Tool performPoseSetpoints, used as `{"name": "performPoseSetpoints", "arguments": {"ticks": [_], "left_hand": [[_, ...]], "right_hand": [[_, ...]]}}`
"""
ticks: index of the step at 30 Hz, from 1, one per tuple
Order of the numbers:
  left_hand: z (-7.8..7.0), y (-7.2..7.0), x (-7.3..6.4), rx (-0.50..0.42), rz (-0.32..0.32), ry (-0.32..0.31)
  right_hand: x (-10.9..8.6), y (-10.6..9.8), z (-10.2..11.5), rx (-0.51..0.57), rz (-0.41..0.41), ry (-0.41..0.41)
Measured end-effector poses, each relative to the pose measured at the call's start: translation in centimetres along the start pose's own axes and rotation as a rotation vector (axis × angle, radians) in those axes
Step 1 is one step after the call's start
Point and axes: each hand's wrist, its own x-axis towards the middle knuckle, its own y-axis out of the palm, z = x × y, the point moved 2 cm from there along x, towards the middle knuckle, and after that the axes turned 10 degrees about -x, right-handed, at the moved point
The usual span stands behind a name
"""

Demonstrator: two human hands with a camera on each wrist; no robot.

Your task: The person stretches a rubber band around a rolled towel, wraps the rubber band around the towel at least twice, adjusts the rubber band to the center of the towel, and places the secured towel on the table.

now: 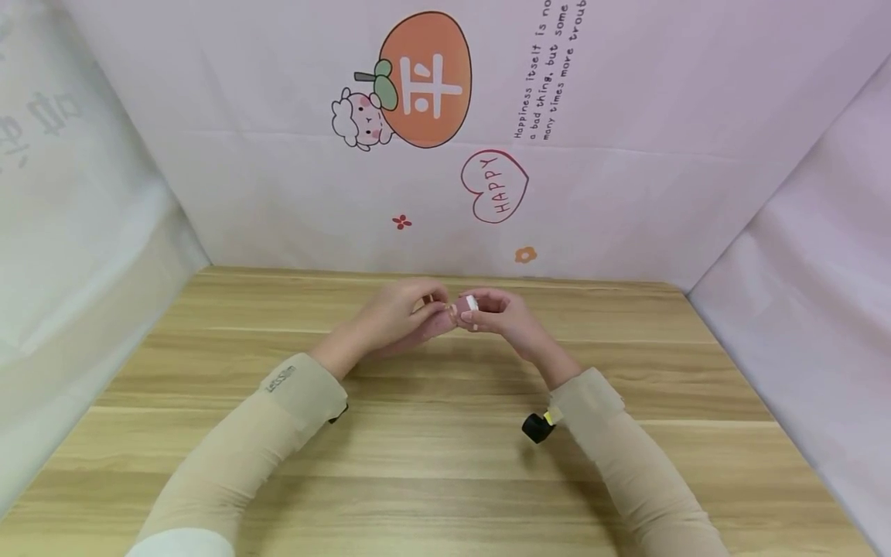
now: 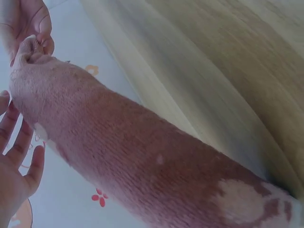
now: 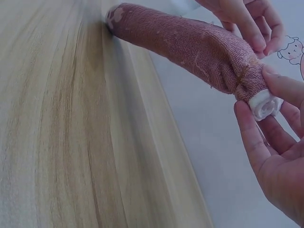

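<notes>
A rolled pinkish-brown towel [image 2: 128, 137] with a white end [image 3: 262, 105] slants above the wooden table, its far end low near the tabletop. A thin tan band, apparently a rubber band [image 3: 243, 72], cinches it near the white end, and the cloth puckers there. My right hand [image 1: 497, 313] grips this end between thumb and fingers. Beside the cinched part, my left hand [image 1: 407, 309] brings thumb and index finger together at the band, apparently pinching it. Its other fingers [image 2: 34, 166] are spread apart in the left wrist view. The exact pinch point is too small to see well.
The wooden tabletop [image 1: 431, 449] lies under both forearms. A white printed cloth [image 1: 278, 155] stands as a back wall right behind the hands, with plain white cloth sides at left and right. A black wrist camera [image 1: 536, 428] hangs below the right cuff.
</notes>
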Motion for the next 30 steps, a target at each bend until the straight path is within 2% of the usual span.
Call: {"name": "performPoseSetpoints", "arguments": {"ticks": [3,11,19,26,30], "left_hand": [[-0.3,0.1,0.3,0.015,0.000,0.023],[-0.6,0.3,0.3,-0.021,0.019,0.078],[-0.5,0.6,0.1,0.085,0.058,0.171],[-1.0,0.5,0.3,0.163,0.135,0.174],[-1.3,0.4,0.4,0.189,0.155,0.220]], "right_hand": [[0.0,-0.1,0.1,-0.012,0.001,-0.005],[-0.1,-0.2,0.3,-0.041,0.014,-0.010],[-0.4,-0.2,0.0,-0.040,0.040,-0.004],[-0.6,0.0,-0.2,-0.055,0.058,-0.001],[-0.6,0.1,-0.1,-0.070,0.047,-0.003]]}}
